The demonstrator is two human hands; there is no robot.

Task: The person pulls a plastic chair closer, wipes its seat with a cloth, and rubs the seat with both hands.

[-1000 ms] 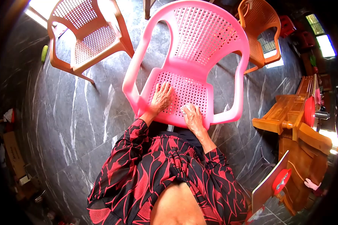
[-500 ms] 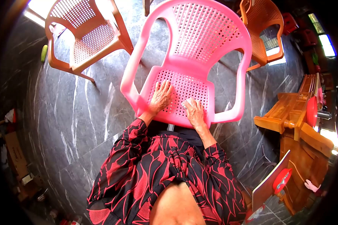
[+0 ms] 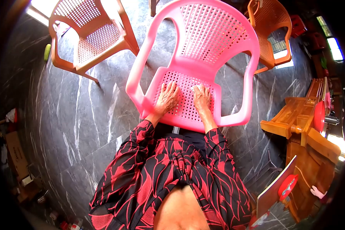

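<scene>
Your right hand (image 3: 202, 100) slid forward on the pink perforated plastic armchair (image 3: 193, 66), grip unclear; left hand (image 3: 168, 101) spread flat; likely light, stiff, take armrests (image 3: 133, 81).

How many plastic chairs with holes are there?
3: a pink chair in the middle, a brown chair at upper left, an orange-brown chair at upper right. Others may be hidden.

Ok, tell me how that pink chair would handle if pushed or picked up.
The pink chair is probably light for its size, since it looks like perforated plastic. Pushed, it would likely slide, as the floor looks smooth. Armrests running into the backrest suggest it's fairly stiff.
</scene>
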